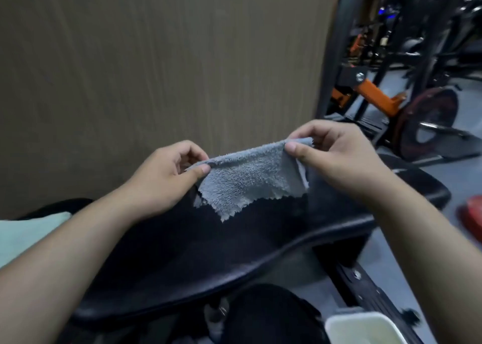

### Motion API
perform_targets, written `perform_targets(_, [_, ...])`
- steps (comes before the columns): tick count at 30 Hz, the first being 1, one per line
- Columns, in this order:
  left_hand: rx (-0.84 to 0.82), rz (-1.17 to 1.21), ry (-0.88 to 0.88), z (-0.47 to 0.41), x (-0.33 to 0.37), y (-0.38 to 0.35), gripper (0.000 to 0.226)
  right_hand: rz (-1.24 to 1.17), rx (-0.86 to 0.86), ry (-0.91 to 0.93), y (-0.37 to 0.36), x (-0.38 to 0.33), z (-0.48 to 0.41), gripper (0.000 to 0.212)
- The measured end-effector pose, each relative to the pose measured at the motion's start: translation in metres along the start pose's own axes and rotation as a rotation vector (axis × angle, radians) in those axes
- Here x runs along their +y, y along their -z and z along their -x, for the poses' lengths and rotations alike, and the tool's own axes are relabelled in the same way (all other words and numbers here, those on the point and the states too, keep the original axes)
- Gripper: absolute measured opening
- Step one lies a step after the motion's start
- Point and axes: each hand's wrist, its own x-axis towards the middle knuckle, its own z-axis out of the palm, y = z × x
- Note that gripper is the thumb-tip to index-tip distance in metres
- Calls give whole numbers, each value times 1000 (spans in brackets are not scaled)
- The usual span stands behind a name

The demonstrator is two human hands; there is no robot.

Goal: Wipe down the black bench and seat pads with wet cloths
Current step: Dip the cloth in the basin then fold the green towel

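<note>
Forearms [65, 252] outstretched — left hand [161, 179], right hand [336, 155] pinch cloth [250, 179].

Brown wood-grain wall panel [156, 56] filling the background, black steel upright [336, 43] at its right edge, orange bracket [375, 95] on a black gym machine beyond, dark red weight plate [427, 119] near it, grey floor [464, 181], blurred red object [472, 215] at far right, white tub [365, 328] at lower right.
</note>
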Motion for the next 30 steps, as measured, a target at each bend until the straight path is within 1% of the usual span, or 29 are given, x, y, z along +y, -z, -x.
perform_targets(4, [-107, 51, -67, 4, 36, -53, 6, -13, 71, -34, 53, 2, 52, 4])
perform_targets(7, [-194, 96, -104, 7, 60, -90, 4, -19, 148, -90, 88, 8, 92, 7])
perform_targets(9, [-257, 115, -112, 12, 73, -118, 5, 15, 195, -113, 108, 16, 119, 9])
perform_targets(11, [-325, 121, -118, 16, 84, -149, 6, 46, 234, -145, 126, 27, 147, 6])
perform_targets(16, [-505, 139, -102, 33, 101, -231, 13, 77, 349, -250, 163, 59, 219, 5])
perform_targets(20, [-723, 112, -74, 55, 100, -298, 20, 58, 455, -402, 182, 95, 278, 8])
perform_targets(23, [-832, 46, -59, 72, 93, -345, 21, 62, 502, -523, 189, 119, 320, 14])
perform_targets(25, [-897, 9, -42, 87, 87, -373, 20, 71, 517, -613, 191, 134, 345, 11])
perform_targets(27, [-965, -50, -9, 105, 80, -398, 19, 74, 525, -702, 189, 151, 368, 1])
perform_targets(30, [-1046, -33, 71, 129, 64, -429, 18, 142, 501, -810, 184, 184, 396, 7])
